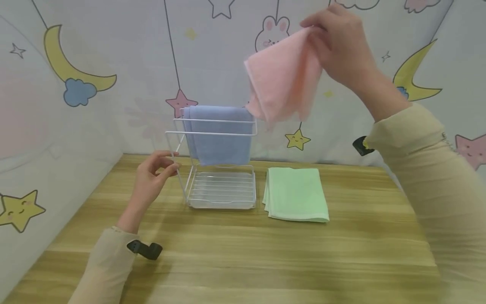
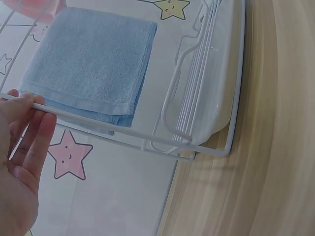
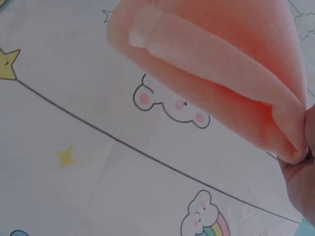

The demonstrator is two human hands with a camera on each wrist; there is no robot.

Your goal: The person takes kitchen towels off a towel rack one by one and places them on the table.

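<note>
Towel (image 1: 279,78), pink, hangs from right fingers (image 1: 316,19); left fingers (image 2: 40,140) grip white rack (image 1: 211,134).

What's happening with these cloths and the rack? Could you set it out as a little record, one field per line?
Left hand: grips a side bar of the white wire rack
Right hand: holds the pink cloth up in the air
Blue cloth: draped over the rack's upper part
Green cloth: folded on the table, beside the rack
Table: wood-grain top
Backdrop: pale, printed with cartoon stars and moons
</note>
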